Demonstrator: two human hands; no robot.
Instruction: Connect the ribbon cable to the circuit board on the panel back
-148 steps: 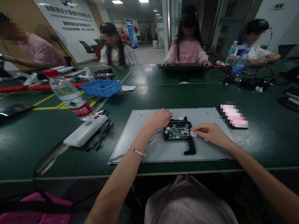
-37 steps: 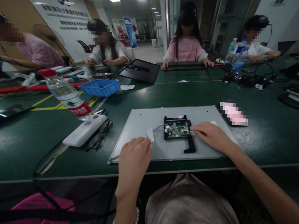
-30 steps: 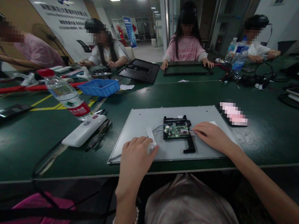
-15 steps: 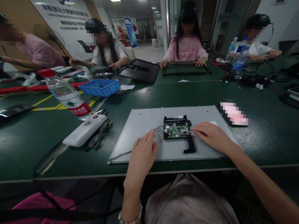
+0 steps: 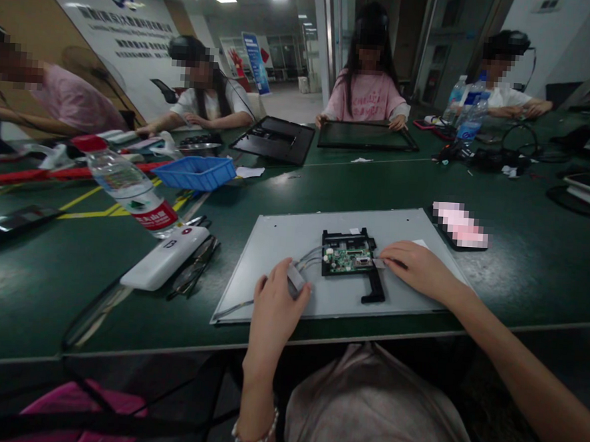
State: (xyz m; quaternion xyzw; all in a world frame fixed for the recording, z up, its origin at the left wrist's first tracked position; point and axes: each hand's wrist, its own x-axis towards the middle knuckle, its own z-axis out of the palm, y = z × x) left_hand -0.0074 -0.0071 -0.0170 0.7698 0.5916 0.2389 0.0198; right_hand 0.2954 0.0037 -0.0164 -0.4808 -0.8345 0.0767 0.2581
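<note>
A flat light-grey panel (image 5: 258,245) lies before me, carrying a black plastic bracket (image 5: 373,292) with a green circuit board (image 5: 347,259) set in it. Thin grey cables (image 5: 309,256) run from the board's left side toward my left hand (image 5: 275,313). Between that hand's thumb and forefinger is a small silver-grey strip, perhaps tape (image 5: 296,279). My right hand (image 5: 419,268) rests on the panel at the board's right edge. Its fingers are pinched by a small thin grey tab (image 5: 379,263), and a dark bit shows at the fingertips.
Left of the panel are a white power bank (image 5: 165,260), folded glasses (image 5: 195,268), a tilted water bottle (image 5: 127,187) and a blue basket (image 5: 195,173). A phone (image 5: 458,226) lies at the panel's upper right. Across the table a person holds a black frame (image 5: 367,146).
My left hand has turned and its fingers have parted slightly, bringing the silver-grey strip into sight. My right hand stays nearly still. The person opposite has shifted both hands on the black frame.
</note>
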